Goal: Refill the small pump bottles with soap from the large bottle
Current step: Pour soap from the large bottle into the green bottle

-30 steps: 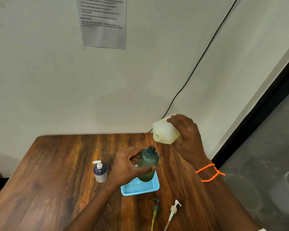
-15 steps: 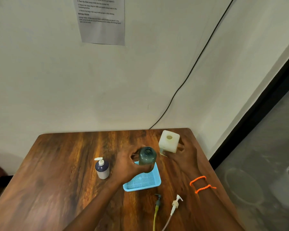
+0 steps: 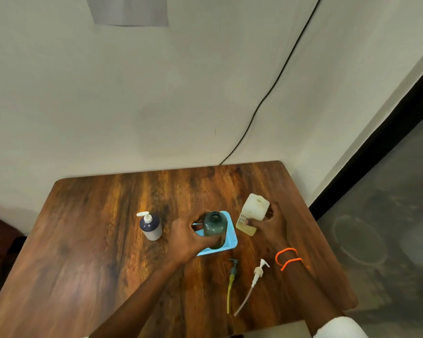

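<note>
A dark green small bottle [image 3: 215, 228] with no pump stands upright in the blue tray [image 3: 231, 243]; my left hand [image 3: 189, 236] grips it from the left. The large white bottle [image 3: 254, 212] stands upright and uncapped on the table, right of the tray, and my right hand [image 3: 271, 224] holds its right side. A dark blue small bottle [image 3: 151, 226] with a white pump stands left of the tray. Two loose pumps lie in front of the tray: a green pump [image 3: 232, 279] with a yellow tube and a white pump [image 3: 255, 280].
The wooden table [image 3: 88, 252] sits in a corner against a pale wall. A black cable [image 3: 274, 86] runs down the wall to the table's back edge. A paper sheet [image 3: 130, 11] hangs on the wall. Right of the table is grey floor.
My right hand brought the large white bottle down from a tilted pour above the green bottle and stood it upright on the table. My left hand lowered the green bottle onto the tray.
</note>
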